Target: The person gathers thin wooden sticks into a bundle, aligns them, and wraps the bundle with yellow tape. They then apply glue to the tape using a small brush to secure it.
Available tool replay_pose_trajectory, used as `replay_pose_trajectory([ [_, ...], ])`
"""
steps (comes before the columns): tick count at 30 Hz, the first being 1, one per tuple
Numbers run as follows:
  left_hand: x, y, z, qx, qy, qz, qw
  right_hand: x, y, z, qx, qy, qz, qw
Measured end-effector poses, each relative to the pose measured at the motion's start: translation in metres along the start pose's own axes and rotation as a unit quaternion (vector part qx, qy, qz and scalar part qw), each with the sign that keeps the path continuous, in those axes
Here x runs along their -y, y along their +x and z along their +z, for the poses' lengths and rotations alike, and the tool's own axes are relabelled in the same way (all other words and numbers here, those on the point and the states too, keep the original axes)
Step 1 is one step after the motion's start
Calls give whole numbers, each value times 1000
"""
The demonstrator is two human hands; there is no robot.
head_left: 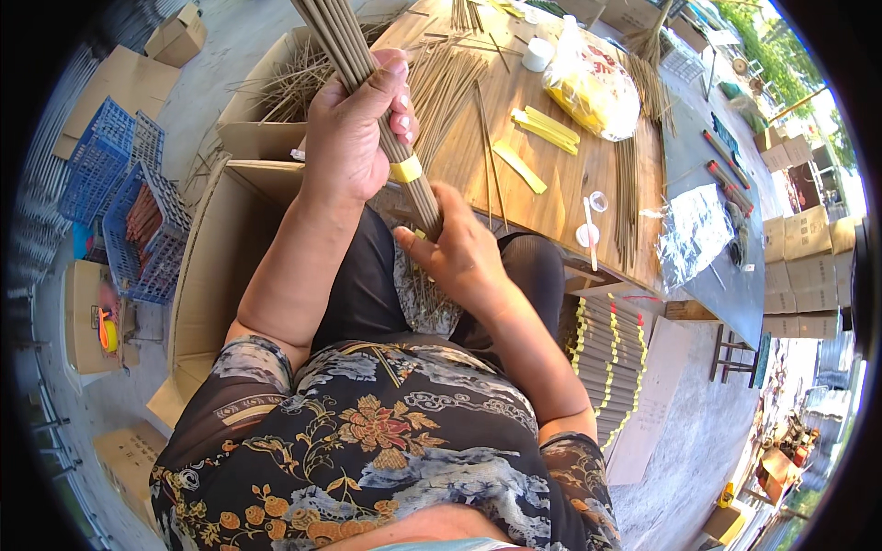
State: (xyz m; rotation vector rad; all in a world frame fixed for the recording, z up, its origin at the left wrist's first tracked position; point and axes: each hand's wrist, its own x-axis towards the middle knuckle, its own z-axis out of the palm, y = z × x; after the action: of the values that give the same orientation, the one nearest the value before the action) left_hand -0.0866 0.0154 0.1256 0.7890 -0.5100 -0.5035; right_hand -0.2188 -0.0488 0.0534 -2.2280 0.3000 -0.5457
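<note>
A tight bundle of long thin brown incense sticks (338,37) slants in front of me, with a yellow paper band (405,170) around it. My left hand (354,133) is closed around the bundle above the band, thumb across the front. Below the band, my right hand (462,253) grips the lower end, which its fingers partly hide. Beyond them, loose incense sticks (450,92) lie spread over the wooden table (574,188). A small stack of yellow paper strips (547,130) and a single strip (520,168) lie there too, beside a clear plastic bag (593,87) with yellow contents.
An open cardboard box (225,234) stands close at my left, blue crates (106,156) farther out. On the table are a white container (537,55) and a white lid (588,236) with a thin stick across it. Banded bundles (606,367) lie low at my right.
</note>
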Motion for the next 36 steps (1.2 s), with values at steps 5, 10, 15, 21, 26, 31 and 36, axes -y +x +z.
replay_pose_trajectory([
  [5,12,-13,5,78,-52,-29,995,6,32,-7,42,283,-17,958],
  [10,1,-11,10,74,4,-21,997,13,29,-11,153,346,86,922],
  [15,-2,-8,12,77,-54,-71,993,17,26,-12,141,305,67,939],
  [21,-1,-10,18,113,-15,-71,991,22,26,-27,224,387,168,879],
  [26,0,-13,20,175,-32,-80,981,18,26,-32,279,443,157,837],
  [31,0,-11,18,251,-86,-100,959,14,26,-33,331,493,120,796],
  [36,0,-3,15,354,-144,-130,915,15,26,-33,351,506,110,780],
])
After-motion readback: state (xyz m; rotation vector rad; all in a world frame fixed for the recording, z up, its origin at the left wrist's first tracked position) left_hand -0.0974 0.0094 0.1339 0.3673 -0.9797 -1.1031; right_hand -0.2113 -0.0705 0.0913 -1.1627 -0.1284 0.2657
